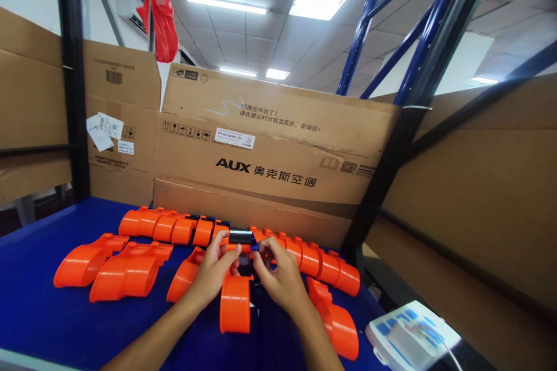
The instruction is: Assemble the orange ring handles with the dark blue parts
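Between my two hands is a tape dispenser piece, with a black cutter part [241,237] that carries a pale toothed edge above an orange strip. My left hand [211,272] is closed on its left end, thumb along the orange strip. With thumb and fingertips, my right hand [281,278] pinches the right end at a small dark blue part [255,245]. Just below my hands is an orange dispenser ring [235,306]; whether it joins the held piece I cannot tell. Another orange dispenser body [185,278] lies partly behind my left wrist.
A row of orange dispenser bodies [145,223] runs along the back of the blue table [30,278], some with dark parts. More lie at left [85,264] and right [342,324]. Cardboard panels [274,145] wall the back. A white power strip [413,336] sits at front right.
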